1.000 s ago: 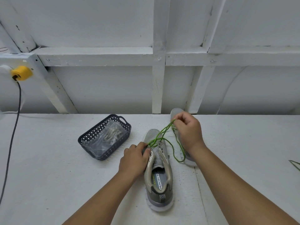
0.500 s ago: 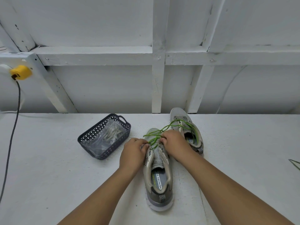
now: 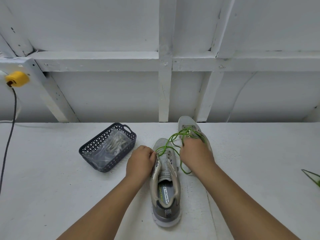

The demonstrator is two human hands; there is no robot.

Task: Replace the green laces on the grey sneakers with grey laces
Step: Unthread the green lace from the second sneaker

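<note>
A grey sneaker [image 3: 165,187] lies on the white table with its heel toward me. Its green lace [image 3: 170,144] is mostly pulled out and loops up and to the right. My left hand [image 3: 141,161] grips the sneaker's left eyelet edge near the lace. My right hand [image 3: 194,153] holds the loose green lace beside the shoe, fingers curled round it. A second grey sneaker [image 3: 187,125] with green lacing lies behind my right hand, partly hidden. Grey laces [image 3: 115,143] sit in a clear bag inside a dark basket [image 3: 91,148].
A white wooden wall frame [image 3: 165,94] stands along the table's far edge. A yellow plug [image 3: 17,78] with a dark cable [image 3: 7,139] hangs at the left. Something green [image 3: 313,177] lies at the table's right edge.
My right hand has moved from the shoe's eyelets out to the right and back, drawing more green lace out. My left hand stays on the sneaker.
</note>
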